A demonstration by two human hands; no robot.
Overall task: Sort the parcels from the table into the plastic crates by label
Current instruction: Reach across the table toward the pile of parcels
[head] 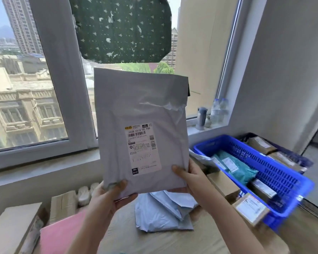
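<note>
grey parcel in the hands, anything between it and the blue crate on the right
Nothing visible does. The left hand and right hand hold the grey parcel by its bottom edge; the blue crate sits lower right, open-topped. A cardboard box beside its near wall lies low, likely under the path.

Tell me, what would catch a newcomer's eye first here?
A grey mailer bag fills the middle, held upright by the left hand and right hand at its bottom corners, its white label facing the camera. On the right, a blue plastic crate already holds parcels, including a teal bag.
</note>
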